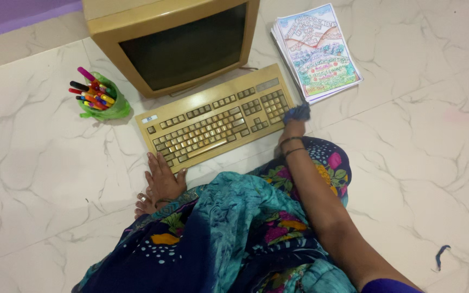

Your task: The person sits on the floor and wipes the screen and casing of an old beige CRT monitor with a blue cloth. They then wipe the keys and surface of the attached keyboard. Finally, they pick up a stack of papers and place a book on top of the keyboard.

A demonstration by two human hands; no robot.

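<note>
I sit on the floor in front of a beige keyboard [218,122]. My right hand [293,127] is shut on a blue cloth [298,113] pressed against the keyboard's right end, next to the number pad. Dark bangles circle that wrist. My left hand [165,176] lies flat, palm down, with its fingers spread. The fingertips touch the keyboard's front left corner, and the hand rests over my bare foot [143,203]. My blue and teal patterned garment [234,233] hides the left arm.
A beige box monitor [175,40] with a dark screen stands behind the keyboard. A green cup of coloured pens [97,96] is at the left. A stack of colourful printed sheets [317,50] lies at the right. A blue scrap [441,255] is on the white marble floor.
</note>
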